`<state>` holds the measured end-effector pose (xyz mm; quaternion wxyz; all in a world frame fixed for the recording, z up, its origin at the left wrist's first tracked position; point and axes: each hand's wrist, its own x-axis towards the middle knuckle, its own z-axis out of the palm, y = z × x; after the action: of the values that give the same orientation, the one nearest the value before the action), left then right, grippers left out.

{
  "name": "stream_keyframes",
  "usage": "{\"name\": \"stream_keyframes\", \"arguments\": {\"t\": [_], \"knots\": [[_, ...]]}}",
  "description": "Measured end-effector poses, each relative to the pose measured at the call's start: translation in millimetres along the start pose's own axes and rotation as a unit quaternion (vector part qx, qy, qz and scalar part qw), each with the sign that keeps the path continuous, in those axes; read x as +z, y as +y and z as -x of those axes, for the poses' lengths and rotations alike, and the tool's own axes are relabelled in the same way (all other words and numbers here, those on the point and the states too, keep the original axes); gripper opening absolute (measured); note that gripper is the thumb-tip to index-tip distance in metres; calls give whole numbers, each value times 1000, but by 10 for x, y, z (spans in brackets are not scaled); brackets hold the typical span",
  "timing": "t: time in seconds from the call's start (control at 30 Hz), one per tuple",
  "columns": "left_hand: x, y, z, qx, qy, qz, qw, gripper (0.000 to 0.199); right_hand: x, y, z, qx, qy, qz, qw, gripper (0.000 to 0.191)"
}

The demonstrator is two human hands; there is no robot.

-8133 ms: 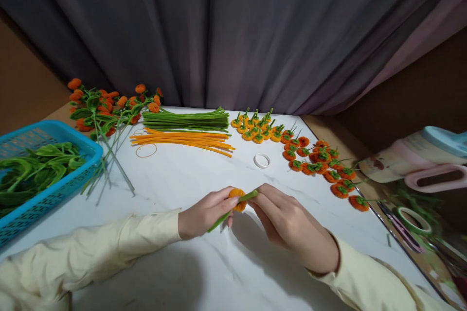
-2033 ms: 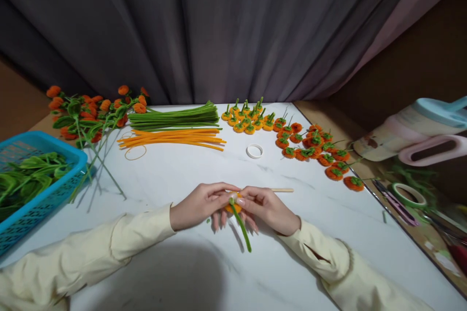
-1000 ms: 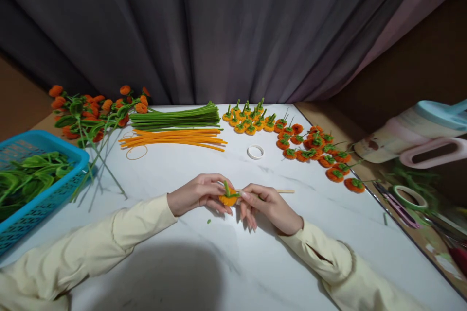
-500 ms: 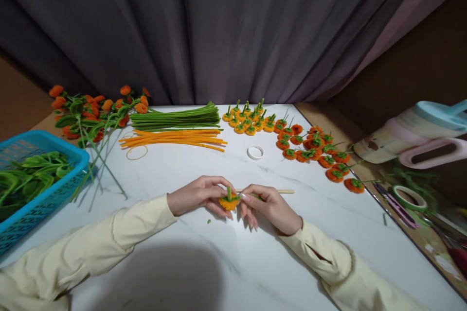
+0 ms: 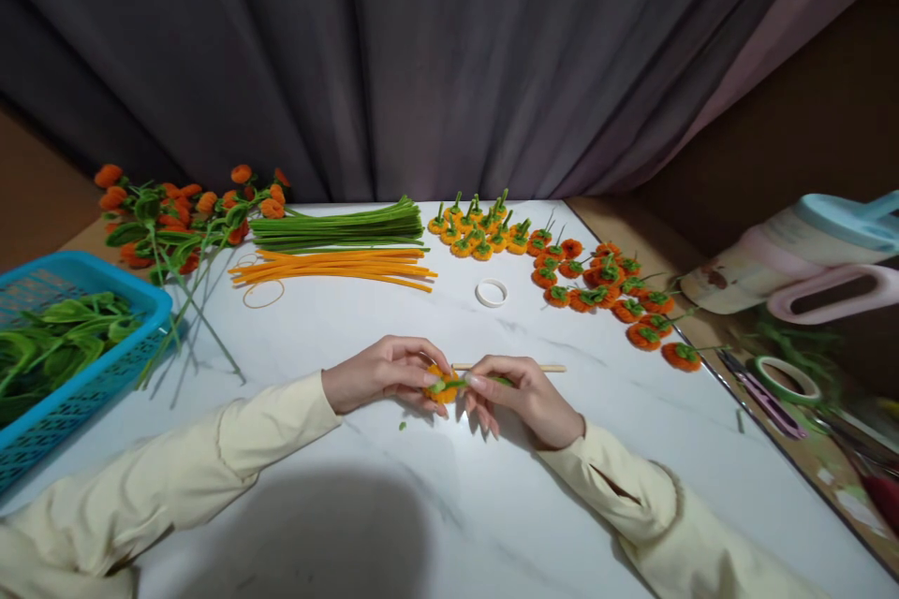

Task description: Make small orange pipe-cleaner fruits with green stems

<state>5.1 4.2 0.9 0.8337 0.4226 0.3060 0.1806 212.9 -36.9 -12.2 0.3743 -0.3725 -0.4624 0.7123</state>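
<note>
Fingers of my left hand (image 5: 391, 376) are closed on a small yellow-orange pipe-cleaner pumpkin (image 5: 442, 391), its thumb pressing at the green piece on top. My right hand (image 5: 523, 393) pinches the green pipe cleaner (image 5: 455, 384) that runs across the pumpkin's top from the right. The two hands sit close together, low over the white table. Just behind my right hand lies a thin wooden stick (image 5: 552, 368), partly hidden by the fingers. A tiny green scrap (image 5: 403, 426) rests below the left hand.
Green pipe cleaners (image 5: 344, 226) and orange ones (image 5: 333, 270) lie behind, near finished yellow pumpkins (image 5: 482, 250), orange pumpkins (image 5: 604, 276) and a white tape roll (image 5: 492, 293). Left stands a blue basket (image 5: 151, 299) beside orange flowers (image 5: 184, 206). Right are a tumbler (image 5: 765, 253) and pink-handled cutter (image 5: 769, 402).
The upright green stub on the pumpkin is now bent down under my left thumb. The pumpkin's top has tilted toward the camera; my hands have barely shifted.
</note>
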Motion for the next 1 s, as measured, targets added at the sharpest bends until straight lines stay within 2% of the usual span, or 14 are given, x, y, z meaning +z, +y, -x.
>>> {"name": "stream_keyframes", "arguments": {"t": [0.33, 0.57, 0.63, 0.67, 0.77, 0.8, 0.83, 0.9, 1.0], "knots": [[46, 15, 18, -14, -1, 8, 1000, 22, -53, -84, 33, -25, -73, 149, 986, 28], [50, -15, 3, -2, 10, 26, 1000, 19, -7, -119, 71, -92, -114, 272, 951, 33], [42, -23, -2, 6, 15, 30, 999, 19, 5, -140, 77, -116, -96, 317, 936, 33], [37, -24, -4, 10, 19, 34, 999, 20, 3, -154, 77, -131, -62, 342, 928, 33], [20, -12, -11, 23, 43, 58, 997, 22, -62, -216, 70, -168, 108, 404, 893, 27], [14, -5, -14, 31, 55, 69, 996, 22, -103, -244, 67, -175, 155, 421, 876, 24], [9, 2, -18, 40, 68, 79, 994, 21, -149, -275, 65, -181, 175, 441, 861, 22], [-1, 11, -26, 57, 89, 94, 990, 21, -237, -339, 65, -186, 146, 498, 834, 19], [-10, 9, -32, 73, 98, 102, 987, 22, -279, -411, 73, -165, 54, 593, 786, 19]]}}
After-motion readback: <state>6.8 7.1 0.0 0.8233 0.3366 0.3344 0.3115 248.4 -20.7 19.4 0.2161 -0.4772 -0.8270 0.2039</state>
